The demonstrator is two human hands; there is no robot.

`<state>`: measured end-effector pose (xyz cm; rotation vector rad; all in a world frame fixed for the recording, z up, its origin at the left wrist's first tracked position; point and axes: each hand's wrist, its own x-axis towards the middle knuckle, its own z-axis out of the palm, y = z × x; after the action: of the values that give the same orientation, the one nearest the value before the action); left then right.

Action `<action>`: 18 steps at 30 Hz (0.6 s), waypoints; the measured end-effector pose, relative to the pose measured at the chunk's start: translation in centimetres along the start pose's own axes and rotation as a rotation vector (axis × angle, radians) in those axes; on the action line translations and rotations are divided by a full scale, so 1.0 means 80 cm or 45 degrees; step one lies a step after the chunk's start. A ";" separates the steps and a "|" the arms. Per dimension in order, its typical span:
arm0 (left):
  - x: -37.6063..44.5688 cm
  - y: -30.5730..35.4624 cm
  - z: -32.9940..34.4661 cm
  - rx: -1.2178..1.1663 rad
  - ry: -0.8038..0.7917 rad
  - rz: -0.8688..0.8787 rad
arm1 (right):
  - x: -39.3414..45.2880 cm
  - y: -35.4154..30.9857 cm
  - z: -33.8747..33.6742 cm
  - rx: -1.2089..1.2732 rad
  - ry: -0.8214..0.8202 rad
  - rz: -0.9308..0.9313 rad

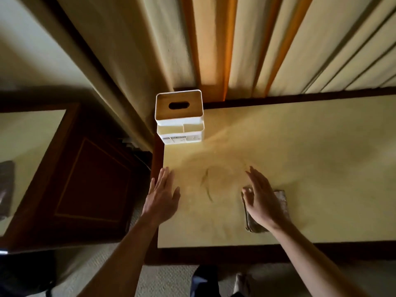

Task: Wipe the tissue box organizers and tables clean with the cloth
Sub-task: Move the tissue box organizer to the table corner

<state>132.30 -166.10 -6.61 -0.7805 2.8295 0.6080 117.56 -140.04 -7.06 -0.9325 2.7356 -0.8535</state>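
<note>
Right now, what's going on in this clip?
A person stands at a yellow table, both hands out over it and holding nothing. The left hand is flat and open near the table's left edge. The right hand, fingers straight, is above a folded cloth lying on the tabletop; whether it touches the cloth is unclear. A white tissue box organizer stands untouched at the far left corner, by the curtains.

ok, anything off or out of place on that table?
Only some curved dark streaks on the table between the left hand and right hand. The tissue box organizer stands upright; the folded cloth lies flat.
</note>
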 end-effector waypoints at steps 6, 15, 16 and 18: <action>-0.052 -0.001 0.026 0.213 -0.059 -0.054 | -0.078 0.031 0.001 -0.261 -0.014 0.079; -0.057 -0.016 0.037 0.256 -0.050 -0.008 | -0.077 0.042 0.021 -0.490 -0.161 0.206; -0.057 -0.018 0.038 0.252 -0.042 -0.002 | -0.070 0.041 0.022 -0.494 -0.161 0.228; -0.056 -0.020 0.041 0.240 -0.020 0.004 | -0.050 0.040 0.026 -0.483 -0.155 0.265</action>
<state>137.07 -163.90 -9.07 -0.7335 2.8216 0.3386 119.71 -136.56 -10.75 -0.7050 2.8704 -0.2375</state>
